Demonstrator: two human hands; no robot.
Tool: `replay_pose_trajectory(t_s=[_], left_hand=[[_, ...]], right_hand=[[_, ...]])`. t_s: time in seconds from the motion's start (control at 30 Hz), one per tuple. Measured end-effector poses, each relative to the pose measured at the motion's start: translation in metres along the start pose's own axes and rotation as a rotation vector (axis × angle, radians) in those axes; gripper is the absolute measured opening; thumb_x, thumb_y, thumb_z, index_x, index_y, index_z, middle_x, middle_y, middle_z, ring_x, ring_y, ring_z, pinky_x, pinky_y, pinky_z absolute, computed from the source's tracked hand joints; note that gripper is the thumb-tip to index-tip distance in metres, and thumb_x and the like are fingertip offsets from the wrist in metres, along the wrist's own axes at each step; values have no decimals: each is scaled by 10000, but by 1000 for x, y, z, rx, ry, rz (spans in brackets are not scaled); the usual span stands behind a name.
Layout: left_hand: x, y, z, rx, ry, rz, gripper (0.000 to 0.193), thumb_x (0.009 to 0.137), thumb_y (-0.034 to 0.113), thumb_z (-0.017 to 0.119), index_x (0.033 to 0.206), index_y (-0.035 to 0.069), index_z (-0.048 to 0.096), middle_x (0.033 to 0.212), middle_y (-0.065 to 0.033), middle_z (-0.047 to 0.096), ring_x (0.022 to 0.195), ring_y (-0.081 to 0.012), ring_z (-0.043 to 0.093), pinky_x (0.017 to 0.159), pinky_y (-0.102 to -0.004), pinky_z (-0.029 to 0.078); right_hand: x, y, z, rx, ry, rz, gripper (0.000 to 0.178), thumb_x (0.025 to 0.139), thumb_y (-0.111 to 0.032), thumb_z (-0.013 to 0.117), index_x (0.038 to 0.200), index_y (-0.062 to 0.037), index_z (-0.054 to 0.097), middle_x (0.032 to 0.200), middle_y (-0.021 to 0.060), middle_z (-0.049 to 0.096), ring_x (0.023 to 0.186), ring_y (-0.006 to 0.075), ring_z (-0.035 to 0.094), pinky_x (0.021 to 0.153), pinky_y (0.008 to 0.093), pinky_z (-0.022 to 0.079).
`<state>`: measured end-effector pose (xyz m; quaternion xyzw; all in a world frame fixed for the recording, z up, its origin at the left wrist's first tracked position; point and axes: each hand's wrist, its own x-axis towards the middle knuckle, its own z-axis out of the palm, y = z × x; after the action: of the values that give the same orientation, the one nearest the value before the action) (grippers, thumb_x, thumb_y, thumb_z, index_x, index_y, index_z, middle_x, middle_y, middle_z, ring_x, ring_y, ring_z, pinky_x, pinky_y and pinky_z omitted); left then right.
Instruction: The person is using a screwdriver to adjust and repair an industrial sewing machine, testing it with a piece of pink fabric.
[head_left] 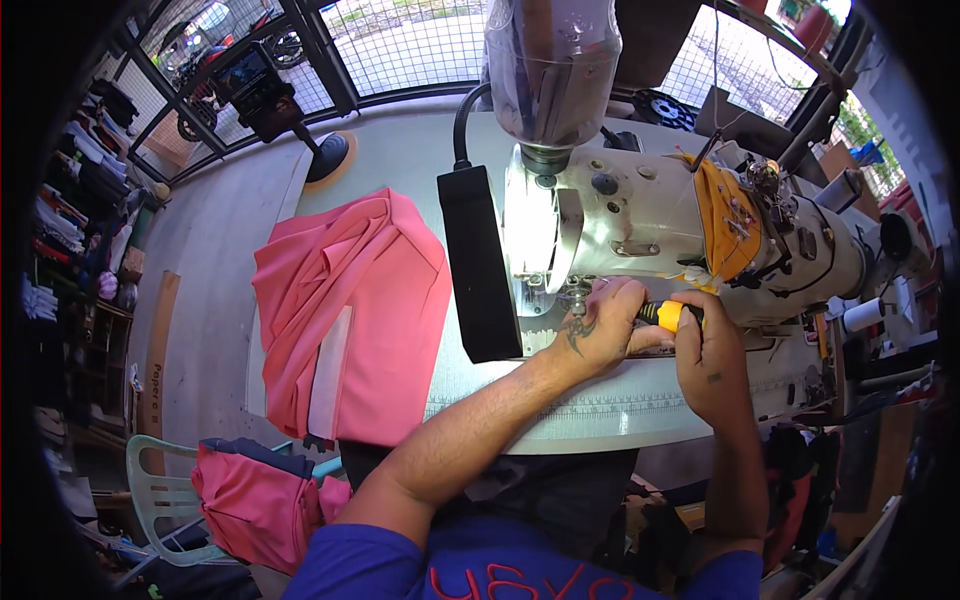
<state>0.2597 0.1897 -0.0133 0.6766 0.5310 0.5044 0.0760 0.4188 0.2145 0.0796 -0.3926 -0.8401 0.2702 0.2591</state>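
A sewing machine [640,215] stands on the table, its lamp shining on the needle area. My right hand [712,355] is closed round the yellow and black handle of what looks like a screwdriver [668,316]. My left hand [598,328] closes on the ribbed front end of that handle, right beside the presser foot [577,292]. The tool lies roughly level, its tip hidden behind my left fingers. Folded pink cloth [385,330] with a pale strip on it rests on the table, left of the machine and apart from both hands.
A long black box [480,265] hangs at the machine's left end, close to my left forearm. An orange pincushion [730,220] is fixed on the machine arm. More pink cloth [250,500] lies on a green plastic chair [150,490]. A phone stand [325,155] stands at the back left.
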Motion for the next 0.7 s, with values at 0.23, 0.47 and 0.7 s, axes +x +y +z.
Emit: replay_pose_trajectory(t_s=[0.23, 0.47, 0.7], left_hand=[[-2, 3, 9, 92, -16, -54, 570, 757, 557, 653, 879, 11, 545, 767, -138, 562, 728, -360, 560, 672, -432, 442], [-5, 9, 1, 109, -10, 49, 599, 750, 583, 635, 886, 7, 542, 785, -121, 537, 734, -327, 538, 693, -405, 416], [-4, 27, -1, 134, 75, 232, 522, 685, 485, 744, 857, 27, 562, 760, -118, 540, 707, -310, 554, 622, -395, 442]], right_hand=[[1, 21, 5, 133, 2, 48, 205, 943, -78, 427, 1076, 17, 550, 907, 161, 617, 827, 210, 610, 759, 322, 478], [-13, 0, -3, 197, -25, 103, 196, 928, -65, 423, 1063, 8, 545, 869, 120, 608, 796, 157, 580, 737, 291, 470], [-33, 8, -15, 227, 24, 112, 232, 952, -89, 430, 1108, 2, 576, 930, 99, 606, 822, 147, 558, 761, 292, 453]])
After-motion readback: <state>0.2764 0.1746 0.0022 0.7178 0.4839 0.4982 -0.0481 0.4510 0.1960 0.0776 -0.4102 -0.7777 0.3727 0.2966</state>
